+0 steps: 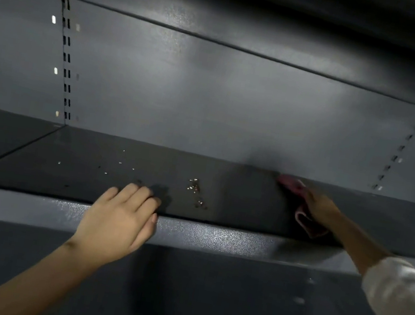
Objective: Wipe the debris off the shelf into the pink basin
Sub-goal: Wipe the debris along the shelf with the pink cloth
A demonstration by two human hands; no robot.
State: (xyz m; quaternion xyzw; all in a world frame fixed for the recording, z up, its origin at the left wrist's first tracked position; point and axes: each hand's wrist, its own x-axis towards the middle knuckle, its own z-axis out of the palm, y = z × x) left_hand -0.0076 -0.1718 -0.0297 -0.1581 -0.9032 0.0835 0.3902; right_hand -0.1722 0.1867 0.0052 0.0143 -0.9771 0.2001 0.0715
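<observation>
The debris [196, 191] lies as loose pale crumbs scattered mid-shelf [234, 203], well left of the right hand [318, 207]. It appears light and dry, likely to scatter, so sweep rather than pinch. The right hand's fingers close around a soft pink cloth [302, 209] pressed flat near the rear wall. The left hand [118, 222] rests empty, fingers loosely extended, on the shelf's front edge. No pink basin is in view.

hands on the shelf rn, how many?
2. Left hand rests open on the shelf front edge, near the debris. Right hand presses a pink cloth farther back, right.
</observation>
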